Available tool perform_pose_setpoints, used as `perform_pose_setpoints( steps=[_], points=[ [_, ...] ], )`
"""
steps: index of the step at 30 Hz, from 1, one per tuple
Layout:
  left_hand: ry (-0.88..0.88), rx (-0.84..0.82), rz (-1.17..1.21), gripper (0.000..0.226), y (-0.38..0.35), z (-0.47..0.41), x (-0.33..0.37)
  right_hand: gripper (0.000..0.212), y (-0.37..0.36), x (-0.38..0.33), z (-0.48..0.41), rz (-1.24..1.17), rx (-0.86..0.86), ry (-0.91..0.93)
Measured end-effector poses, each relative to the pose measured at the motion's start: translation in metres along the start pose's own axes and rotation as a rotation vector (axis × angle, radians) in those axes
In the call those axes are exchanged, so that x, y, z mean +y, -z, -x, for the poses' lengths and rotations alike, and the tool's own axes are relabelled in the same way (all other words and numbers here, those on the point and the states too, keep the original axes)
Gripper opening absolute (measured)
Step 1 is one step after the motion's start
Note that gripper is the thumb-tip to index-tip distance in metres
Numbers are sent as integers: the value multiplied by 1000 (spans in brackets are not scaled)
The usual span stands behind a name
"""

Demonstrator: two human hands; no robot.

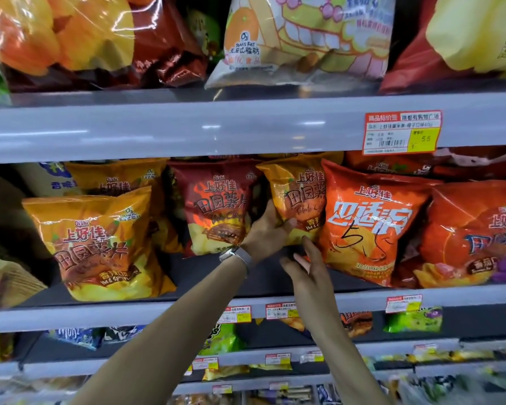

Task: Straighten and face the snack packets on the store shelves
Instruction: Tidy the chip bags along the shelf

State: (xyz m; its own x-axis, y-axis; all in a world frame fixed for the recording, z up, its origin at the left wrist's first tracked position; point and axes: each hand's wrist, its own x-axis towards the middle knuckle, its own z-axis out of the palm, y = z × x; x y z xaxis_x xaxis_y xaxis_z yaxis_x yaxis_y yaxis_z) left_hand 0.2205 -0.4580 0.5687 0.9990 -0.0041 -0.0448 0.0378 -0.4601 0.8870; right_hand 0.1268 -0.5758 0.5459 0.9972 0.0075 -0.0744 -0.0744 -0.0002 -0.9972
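On the middle shelf (pixel 263 305), my left hand (pixel 268 229), with a watch on its wrist, grips the lower left of an orange chip packet (pixel 297 191) that tilts and sits raised at the shelf's centre. Just below it, my right hand (pixel 307 267) reaches in with fingers spread, touching the lower left edge of a red-orange packet (pixel 368 226) with "5.5" scrawled on it. A dark red packet (pixel 216 206) stands left of my left hand. An orange packet (pixel 100 244) leans at the front left, with another orange one (pixel 120 176) behind it.
A red tomato-flavour packet (pixel 479 232) fills the right end. The upper shelf (pixel 187 127) carries large bags and a price tag (pixel 402 133). Lower shelves hold more snacks and price labels (pixel 281 311). A bare dark patch of shelf (pixel 216 276) lies under my wrists.
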Motion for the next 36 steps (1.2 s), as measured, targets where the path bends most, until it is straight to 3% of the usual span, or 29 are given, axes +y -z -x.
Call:
perform_pose_setpoints(
  steps=[5,8,12,19,26,30,36],
  points=[
    [16,-110,30,54,10,-10,5,62,-1,4,-4,-4,14,-29],
    [40,-22,53,61,9,-12,7,64,-3,2,-10,4,5,-45],
    [3,174,178,100,9,-10,15,67,-4,1,-18,15,-15,-52],
    [-9,115,226,102,14,-21,25,70,-8,-1,-24,24,-33,-60],
    [-24,88,0,91,21,-4,21,80,-13,0,-30,261,-87,-12],
    [7,58,-20,98,31,12,5,76,-7,-4,-28,446,-123,54],
    [-11,61,-303,54,53,81,3,56,-4,-10,-7,715,-126,142]
  ],
)
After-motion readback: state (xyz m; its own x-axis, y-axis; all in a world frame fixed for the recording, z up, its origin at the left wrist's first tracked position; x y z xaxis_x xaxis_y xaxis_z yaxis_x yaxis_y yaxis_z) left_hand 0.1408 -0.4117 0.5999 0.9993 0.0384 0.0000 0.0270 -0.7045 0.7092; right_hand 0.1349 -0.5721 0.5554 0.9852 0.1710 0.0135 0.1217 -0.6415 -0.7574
